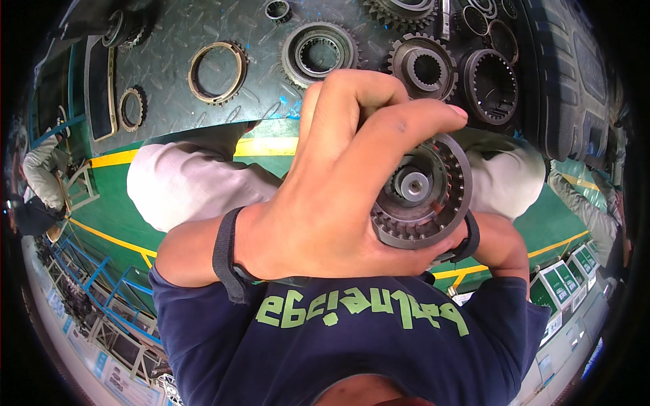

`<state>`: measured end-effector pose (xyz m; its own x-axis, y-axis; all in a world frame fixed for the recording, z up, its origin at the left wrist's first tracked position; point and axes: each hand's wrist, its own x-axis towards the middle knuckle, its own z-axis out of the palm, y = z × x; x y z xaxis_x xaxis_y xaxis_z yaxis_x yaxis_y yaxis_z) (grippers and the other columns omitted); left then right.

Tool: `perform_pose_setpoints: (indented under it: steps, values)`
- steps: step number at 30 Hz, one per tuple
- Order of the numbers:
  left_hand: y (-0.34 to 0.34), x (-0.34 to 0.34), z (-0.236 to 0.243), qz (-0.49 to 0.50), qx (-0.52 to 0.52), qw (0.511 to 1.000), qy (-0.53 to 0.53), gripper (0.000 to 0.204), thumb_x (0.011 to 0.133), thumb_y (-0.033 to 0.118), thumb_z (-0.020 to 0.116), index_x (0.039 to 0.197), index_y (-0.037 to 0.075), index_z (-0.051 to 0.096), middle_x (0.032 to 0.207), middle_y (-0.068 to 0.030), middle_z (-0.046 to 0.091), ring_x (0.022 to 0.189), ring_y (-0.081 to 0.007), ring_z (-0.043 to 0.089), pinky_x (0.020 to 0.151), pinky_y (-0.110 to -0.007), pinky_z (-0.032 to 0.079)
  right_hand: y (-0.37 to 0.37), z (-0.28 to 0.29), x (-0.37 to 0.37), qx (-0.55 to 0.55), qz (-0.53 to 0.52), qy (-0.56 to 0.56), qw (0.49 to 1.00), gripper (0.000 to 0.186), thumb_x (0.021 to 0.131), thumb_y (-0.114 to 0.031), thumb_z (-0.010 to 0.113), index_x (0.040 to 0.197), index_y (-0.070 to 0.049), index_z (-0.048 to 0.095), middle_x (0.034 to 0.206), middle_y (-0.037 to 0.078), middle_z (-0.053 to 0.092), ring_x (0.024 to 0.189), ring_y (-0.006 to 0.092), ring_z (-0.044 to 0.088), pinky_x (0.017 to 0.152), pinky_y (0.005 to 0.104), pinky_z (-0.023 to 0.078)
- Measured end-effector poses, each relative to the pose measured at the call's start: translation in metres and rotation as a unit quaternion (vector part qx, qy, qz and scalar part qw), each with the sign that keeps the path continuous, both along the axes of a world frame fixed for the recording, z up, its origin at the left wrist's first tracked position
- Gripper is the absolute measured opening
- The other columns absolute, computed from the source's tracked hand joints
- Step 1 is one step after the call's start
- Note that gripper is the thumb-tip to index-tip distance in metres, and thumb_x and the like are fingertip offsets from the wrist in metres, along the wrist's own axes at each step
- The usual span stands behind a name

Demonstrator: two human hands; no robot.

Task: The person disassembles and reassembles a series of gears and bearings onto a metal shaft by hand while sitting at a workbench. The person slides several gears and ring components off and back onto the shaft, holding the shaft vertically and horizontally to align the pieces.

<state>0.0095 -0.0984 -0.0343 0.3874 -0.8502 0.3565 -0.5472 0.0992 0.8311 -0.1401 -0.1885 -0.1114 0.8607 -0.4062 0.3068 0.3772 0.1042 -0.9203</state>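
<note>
In front of my chest, my left hand (325, 183) grips a round gear assembly (457, 183). Its fingers arch over the top of the part and its thumb side lies under the lower rim. The assembly has a toothed dark metal ring around a pale central shaft end (414, 186), facing up. My right forearm (504, 243) comes in from the right, a black band (468, 238) at its wrist. The right hand is mostly hidden behind the assembly, so its fingers do not show. Beyond my left fingers, a large gear (291, 57) lies on the bench.
The dark tread-plate bench (162, 40) carries a brass-coloured toothed ring (193, 76), a smaller ring (124, 111), another gear (401, 64) and a toothed sleeve (501, 111). A black ribbed case (572, 74) stands at the right. Other people (40, 176) sit at the far left and right.
</note>
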Motion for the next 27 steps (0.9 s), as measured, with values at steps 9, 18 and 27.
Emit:
perform_pose_setpoints:
  steps: [9,18,27]
  values:
    - [0.001,-0.005,-0.006,0.003,-0.050,0.999,-0.010,0.093,0.049,0.026,0.098,0.130,0.001,0.061,0.125,-0.0060,0.063,0.102,-0.0240,0.052,0.086,-0.034,0.043,-0.002,-0.023,-0.005,0.011,0.016,0.007,1.000,0.089,0.082,-0.010,0.087,0.150,-0.005,0.030,0.134,0.014,0.056,0.113,0.0180,0.062,0.097,0.0364,0.054]
    - [0.002,0.001,-0.004,-0.041,-0.042,0.998,0.001,0.100,0.051,0.029,0.101,0.135,-0.001,0.056,0.132,-0.0091,0.062,0.108,-0.0256,0.053,0.091,-0.037,0.046,-0.003,-0.003,-0.001,-0.019,-0.028,-0.021,0.999,0.097,0.073,-0.011,0.094,0.147,-0.005,0.032,0.134,0.013,0.055,0.115,0.0173,0.061,0.099,0.0343,0.052]
    - [0.005,-0.005,-0.001,-0.006,0.006,1.000,-0.025,0.103,0.050,0.033,0.101,0.136,0.000,0.056,0.133,-0.0080,0.060,0.111,-0.0260,0.050,0.095,-0.036,0.043,-0.002,-0.009,-0.011,0.001,0.004,0.032,0.999,0.098,0.076,-0.010,0.093,0.147,-0.005,0.027,0.134,0.014,0.055,0.114,0.0168,0.061,0.097,0.0339,0.053]
